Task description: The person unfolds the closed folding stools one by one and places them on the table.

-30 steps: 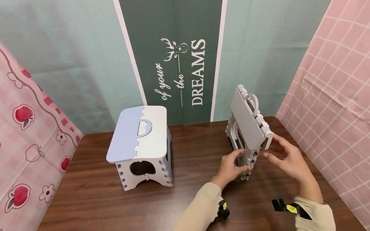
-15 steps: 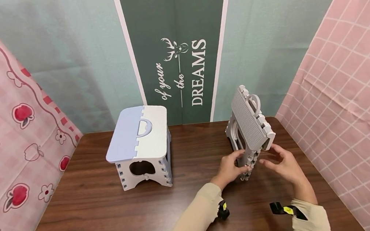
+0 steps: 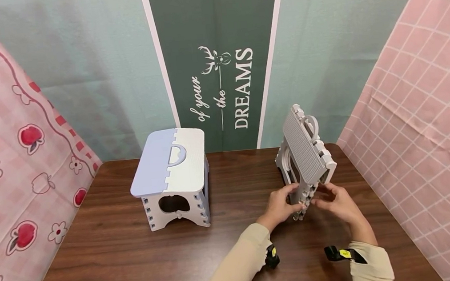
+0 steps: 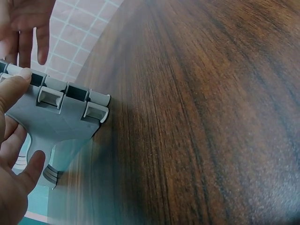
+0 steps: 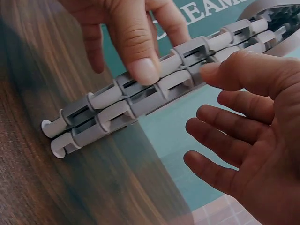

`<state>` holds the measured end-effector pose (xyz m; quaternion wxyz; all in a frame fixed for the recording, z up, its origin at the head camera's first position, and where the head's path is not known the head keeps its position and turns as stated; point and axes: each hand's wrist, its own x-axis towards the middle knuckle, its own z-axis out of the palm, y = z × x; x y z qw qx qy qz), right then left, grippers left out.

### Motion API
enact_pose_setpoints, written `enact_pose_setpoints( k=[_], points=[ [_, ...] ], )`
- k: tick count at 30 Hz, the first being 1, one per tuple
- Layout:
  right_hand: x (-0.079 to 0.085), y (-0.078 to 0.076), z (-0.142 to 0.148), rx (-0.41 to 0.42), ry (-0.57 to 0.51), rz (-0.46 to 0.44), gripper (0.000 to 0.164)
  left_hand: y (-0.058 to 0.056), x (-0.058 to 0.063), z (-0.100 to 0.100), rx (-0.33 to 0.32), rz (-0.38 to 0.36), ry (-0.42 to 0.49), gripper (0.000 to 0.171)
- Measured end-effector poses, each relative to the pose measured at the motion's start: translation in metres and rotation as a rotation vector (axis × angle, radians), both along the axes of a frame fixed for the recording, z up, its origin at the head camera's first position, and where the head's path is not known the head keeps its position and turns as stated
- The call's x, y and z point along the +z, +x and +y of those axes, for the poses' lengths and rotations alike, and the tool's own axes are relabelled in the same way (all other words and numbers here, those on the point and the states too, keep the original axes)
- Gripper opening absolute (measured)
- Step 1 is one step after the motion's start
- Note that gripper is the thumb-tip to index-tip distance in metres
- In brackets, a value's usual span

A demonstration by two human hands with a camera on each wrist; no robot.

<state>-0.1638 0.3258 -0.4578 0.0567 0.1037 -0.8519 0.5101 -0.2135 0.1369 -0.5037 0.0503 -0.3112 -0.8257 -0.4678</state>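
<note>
A grey folding stool [image 3: 302, 149] stands on end at the right of the wooden table, its seat and legs folded nearly flat. My left hand [image 3: 279, 206] grips the near leg edge, thumb on the hinge joints and fingers along the left side. In the right wrist view the left thumb [image 5: 140, 58] presses those joints. My right hand [image 3: 340, 204] is at the right of the same edge. Its thumb [image 5: 234, 72] is at the joints, while the other fingers [image 5: 225, 136] spread loosely below, apart from the stool. The far leg panel is partly hidden.
An unfolded stool [image 3: 174, 203] with a blue and white top stands on the left half of the table [image 3: 242, 250]. A green curtain [image 3: 214, 16] hangs behind, with pink cloths [image 3: 419, 110] at both sides. Black straps [image 3: 345, 253] are on both wrists.
My right hand has moved left and in towards the stool's near edge. My left hand keeps its grip, and the stool stays about as it was.
</note>
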Motion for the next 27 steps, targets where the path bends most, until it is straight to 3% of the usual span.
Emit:
enact_pose_setpoints(
  k=[9, 17, 27],
  points=[
    [-0.009, -0.004, -0.005, 0.047, -0.027, -0.007, 0.038, -0.001, -0.003, 0.003, 0.006, 0.026, -0.014, 0.058],
    [-0.009, -0.004, -0.008, 0.025, -0.02, -0.016, 0.041, 0.0, -0.001, 0.001, 0.001, -0.002, -0.017, 0.057],
    [-0.016, -0.008, -0.012, -0.014, 0.028, 0.042, 0.046, 0.001, -0.001, -0.002, 0.013, 0.036, -0.013, 0.057]
  ],
)
